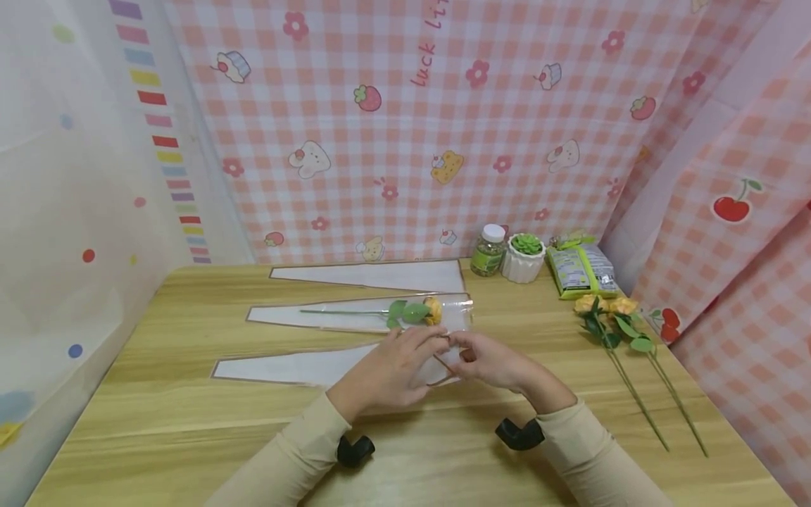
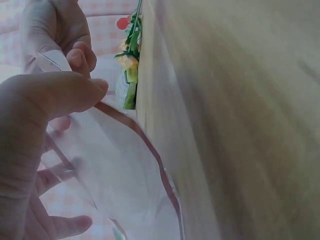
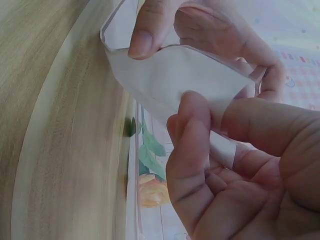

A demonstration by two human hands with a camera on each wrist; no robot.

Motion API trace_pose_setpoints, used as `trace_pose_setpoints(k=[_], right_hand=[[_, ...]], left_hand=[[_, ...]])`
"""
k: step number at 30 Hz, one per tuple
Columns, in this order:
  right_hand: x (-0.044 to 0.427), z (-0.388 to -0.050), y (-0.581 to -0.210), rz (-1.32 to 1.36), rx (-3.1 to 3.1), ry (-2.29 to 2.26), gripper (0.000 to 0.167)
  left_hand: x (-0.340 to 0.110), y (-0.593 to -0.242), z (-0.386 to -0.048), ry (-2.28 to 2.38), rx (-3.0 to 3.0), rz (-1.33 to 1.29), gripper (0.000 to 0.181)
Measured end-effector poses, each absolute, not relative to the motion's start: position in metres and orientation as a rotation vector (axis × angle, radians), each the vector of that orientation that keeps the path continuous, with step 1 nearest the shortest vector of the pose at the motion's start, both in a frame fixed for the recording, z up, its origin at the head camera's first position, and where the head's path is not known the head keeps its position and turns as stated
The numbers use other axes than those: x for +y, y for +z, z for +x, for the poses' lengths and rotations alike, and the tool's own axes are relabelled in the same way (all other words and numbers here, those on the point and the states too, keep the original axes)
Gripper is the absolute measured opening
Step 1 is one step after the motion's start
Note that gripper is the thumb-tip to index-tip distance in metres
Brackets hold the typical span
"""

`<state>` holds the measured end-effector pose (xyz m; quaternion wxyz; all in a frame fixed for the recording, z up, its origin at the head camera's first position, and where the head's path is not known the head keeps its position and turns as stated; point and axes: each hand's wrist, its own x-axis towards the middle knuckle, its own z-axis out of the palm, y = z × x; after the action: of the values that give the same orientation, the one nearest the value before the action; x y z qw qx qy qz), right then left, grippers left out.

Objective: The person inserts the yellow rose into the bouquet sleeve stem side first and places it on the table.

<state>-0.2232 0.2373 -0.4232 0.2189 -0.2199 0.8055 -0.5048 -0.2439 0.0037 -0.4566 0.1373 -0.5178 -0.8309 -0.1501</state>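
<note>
Both hands are at the wide right end of the nearest flower sleeve, a tapered white and clear wrapper with a brown border. My left hand holds its rim, the thumb on the near side and fingers behind, seen through the film in the left wrist view. The thumb and forefinger of my right hand pinch another part of the rim. Between the hands the sleeve's mouth bulges apart. Just beyond, a yellow rose with green leaves lies in the middle sleeve, its stem pointing left.
A third sleeve lies along the back edge. Behind on the right stand a lidded jar, a potted succulent and a green-and-grey packet. Two more yellow roses with long stems lie on the right side of the wooden table.
</note>
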Motion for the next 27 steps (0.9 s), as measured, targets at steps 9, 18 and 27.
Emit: trace_pose_setpoints(k=[9,18,27], right_hand=[[0.240,-0.227,-0.425,-0.595,2.266,-1.432,0.034],[0.246,-0.232,-0.427,-0.502,2.233,-1.522,0.032],[0.251,-0.237,-0.430,-0.446,2.129,-1.640,0.033]], left_hand=[[0.001,-0.454,-0.247,-0.383,-2.384,-1.473,0.071],[-0.002,-0.448,-0.246,-0.295,-2.438,-1.455,0.073],[-0.001,-0.450,-0.252,-0.336,-2.296,-1.493,0.063]])
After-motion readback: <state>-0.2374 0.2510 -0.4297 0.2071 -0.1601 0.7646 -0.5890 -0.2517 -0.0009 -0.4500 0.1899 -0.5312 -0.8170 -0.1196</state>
